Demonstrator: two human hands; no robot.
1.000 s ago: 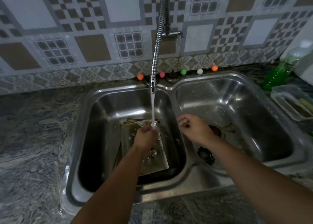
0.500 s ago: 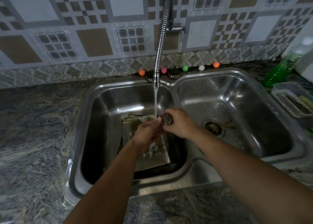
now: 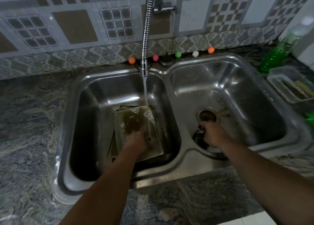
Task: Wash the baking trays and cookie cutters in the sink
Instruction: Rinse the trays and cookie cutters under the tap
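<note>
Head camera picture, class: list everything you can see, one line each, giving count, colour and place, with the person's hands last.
Stainless steel double sink: one, silver, in the grey countertop.
Flexible metal tap: one, chrome, running into the left basin.
Baking trays: a stack, brownish, left basin.
Small ring cookie cutter: one, metal, at the left hand.
Small balls: five, mixed colours, behind the sink.
Green bottle: one, far right.
Left hand: over the trays.
Right hand: right basin, near the drain.

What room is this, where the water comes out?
Most likely a home kitchen. There is a steel double sink, a running tap, baking trays in the left basin and a green soap bottle nearby.
</note>
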